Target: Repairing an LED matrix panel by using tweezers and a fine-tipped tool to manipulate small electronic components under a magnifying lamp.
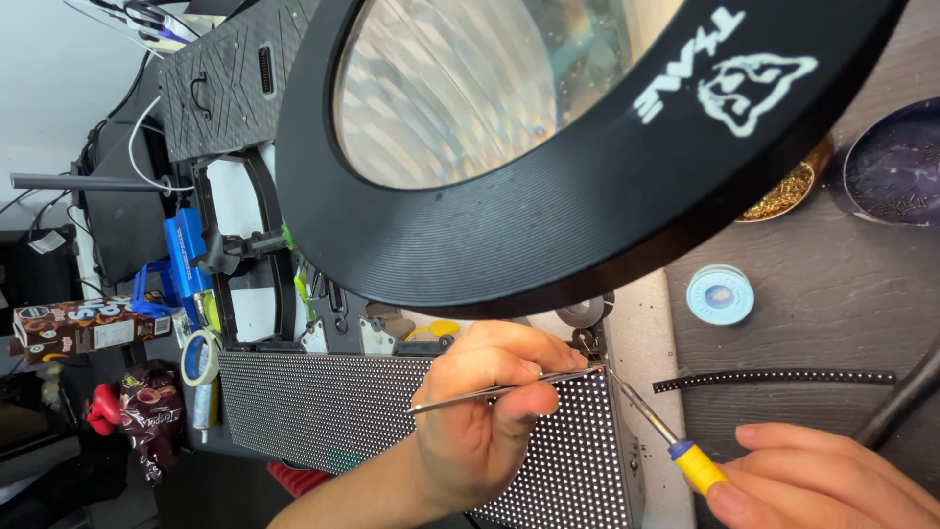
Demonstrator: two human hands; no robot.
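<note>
Your left hand [470, 411] pinches thin steel tweezers [509, 387] over the LED panel's [333, 407] corner; right hand [822, 480] grips the soldering iron [676, 443] handle. Panel likely fragile: hold its edges.

Dark bench [832, 294]: panel [323, 411], strip [774, 377], perhaps solder-wick spool [720, 294].

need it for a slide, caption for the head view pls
Under a magnifier lamp, left hand holds tweezers and right hand a soldering iron at an LED panel's corner.
</note>
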